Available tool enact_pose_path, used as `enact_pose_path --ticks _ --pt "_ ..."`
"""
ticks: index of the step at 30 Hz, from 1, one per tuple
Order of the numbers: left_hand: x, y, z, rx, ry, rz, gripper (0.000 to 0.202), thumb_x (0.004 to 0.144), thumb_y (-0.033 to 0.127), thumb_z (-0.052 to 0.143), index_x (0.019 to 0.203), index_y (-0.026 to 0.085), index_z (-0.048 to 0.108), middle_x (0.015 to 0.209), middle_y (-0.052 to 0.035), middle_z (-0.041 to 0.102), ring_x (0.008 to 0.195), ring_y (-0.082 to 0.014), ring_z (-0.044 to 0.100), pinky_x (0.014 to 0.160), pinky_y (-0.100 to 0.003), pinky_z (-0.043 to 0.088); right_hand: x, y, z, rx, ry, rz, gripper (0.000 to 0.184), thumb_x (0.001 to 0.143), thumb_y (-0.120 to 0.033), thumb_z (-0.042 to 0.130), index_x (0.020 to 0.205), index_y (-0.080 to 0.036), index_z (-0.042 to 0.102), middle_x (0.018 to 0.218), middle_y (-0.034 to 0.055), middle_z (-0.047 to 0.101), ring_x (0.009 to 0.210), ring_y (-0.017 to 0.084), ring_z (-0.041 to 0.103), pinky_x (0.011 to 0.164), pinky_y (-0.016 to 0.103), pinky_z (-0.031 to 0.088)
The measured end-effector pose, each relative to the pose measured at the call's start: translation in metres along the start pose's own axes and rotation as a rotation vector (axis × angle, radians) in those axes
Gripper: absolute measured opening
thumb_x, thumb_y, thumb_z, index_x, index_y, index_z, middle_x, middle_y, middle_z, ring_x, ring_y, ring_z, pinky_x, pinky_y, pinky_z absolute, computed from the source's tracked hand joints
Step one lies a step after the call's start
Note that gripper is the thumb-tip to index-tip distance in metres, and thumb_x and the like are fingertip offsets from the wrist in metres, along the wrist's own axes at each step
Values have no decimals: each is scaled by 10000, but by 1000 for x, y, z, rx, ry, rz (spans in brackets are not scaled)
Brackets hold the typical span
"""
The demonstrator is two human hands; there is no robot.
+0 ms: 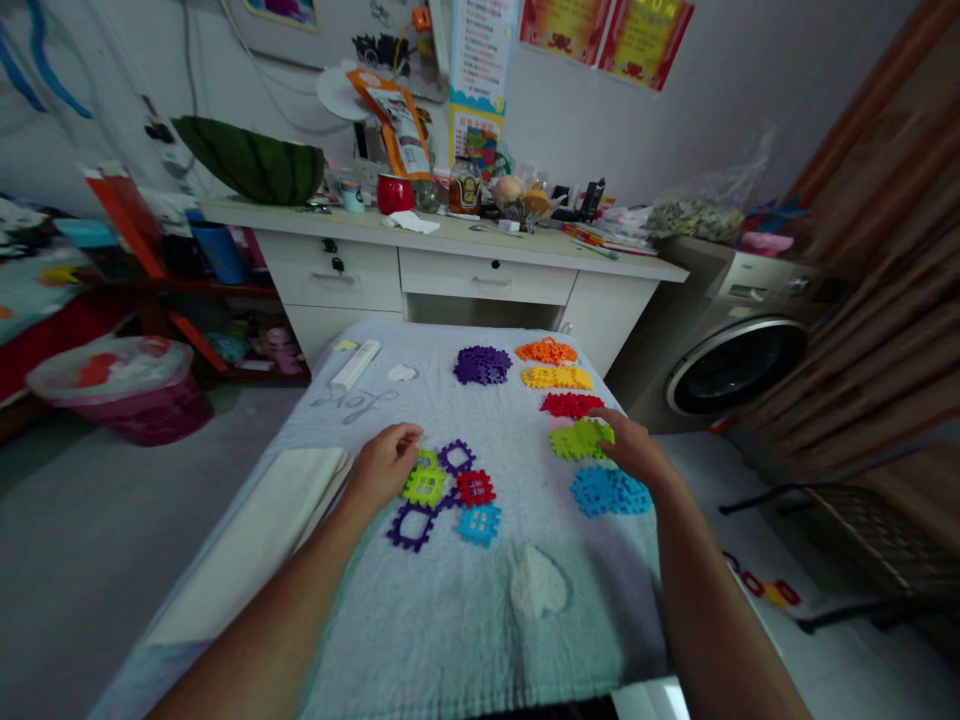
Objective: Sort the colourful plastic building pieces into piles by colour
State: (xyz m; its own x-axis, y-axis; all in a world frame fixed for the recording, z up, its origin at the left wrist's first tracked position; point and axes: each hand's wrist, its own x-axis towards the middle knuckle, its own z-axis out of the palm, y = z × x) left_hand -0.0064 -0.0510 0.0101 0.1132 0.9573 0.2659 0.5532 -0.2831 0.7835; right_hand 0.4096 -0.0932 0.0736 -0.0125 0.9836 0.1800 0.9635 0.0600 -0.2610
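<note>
My left hand [388, 459] is beside a small cluster of flat plastic building pieces, its fingers curled together; whether they pinch anything is hidden. That cluster holds green window pieces [424, 487], purple square frames [412, 527], a red window piece [476, 489] and a light blue one [478, 524]. On the right, my right hand [628, 446] reaches over a pile of green pieces [576, 440], thumb and forefinger apart at its edge. Just beyond lies a red pile [570, 405], and nearer to me a blue pile [609, 491].
Farther back on the cloth-covered table [450, 630] are purple [482, 365], yellow [557, 378] and orange piles [547, 351]. A white oblong object [355, 366] lies at the back left. Behind stands a cluttered white cabinet [487, 276], with a washing machine [712, 330] to the right.
</note>
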Motion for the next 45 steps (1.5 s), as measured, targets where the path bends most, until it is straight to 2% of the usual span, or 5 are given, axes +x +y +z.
enact_pose_path --ticks 8,19,28,33,45 --pt "0 2 -5 19 20 11 261 774 336 513 951 199 647 901 -33 704 801 -180 664 774 -296 530 5 -53 -4 57 80 -60 473 748 -82 569 1198 -219 620 1280 106 619 1211 289 542 1033 512 381" --pt "-6 9 -14 60 -41 7 237 744 284 548 940 203 655 932 -43 706 801 -188 656 796 -331 527 -14 -183 50 247 -242 -502 551 725 -299 737 1246 -200 588 1144 107 616 1038 263 549 938 421 410" --pt "-8 12 -17 131 -135 90 234 744 282 580 948 221 678 958 -58 683 889 -220 642 851 -349 502 -16 -174 65 408 -182 -403 450 807 -165 608 1253 -179 554 1078 80 597 979 195 561 908 328 444" --pt "-8 11 -16 170 -158 120 242 767 305 580 969 210 674 960 -60 670 898 -224 629 836 -350 489 -16 -160 64 299 -87 -350 541 804 -313 666 1306 -179 516 1235 124 554 1139 267 488 994 435 384" --pt "-7 8 -16 164 -176 128 237 783 312 573 973 199 660 961 -53 647 915 -217 610 836 -337 472 -15 -145 54 185 -217 -353 583 735 -208 643 1303 -148 524 1135 117 594 1038 240 530 954 381 406"
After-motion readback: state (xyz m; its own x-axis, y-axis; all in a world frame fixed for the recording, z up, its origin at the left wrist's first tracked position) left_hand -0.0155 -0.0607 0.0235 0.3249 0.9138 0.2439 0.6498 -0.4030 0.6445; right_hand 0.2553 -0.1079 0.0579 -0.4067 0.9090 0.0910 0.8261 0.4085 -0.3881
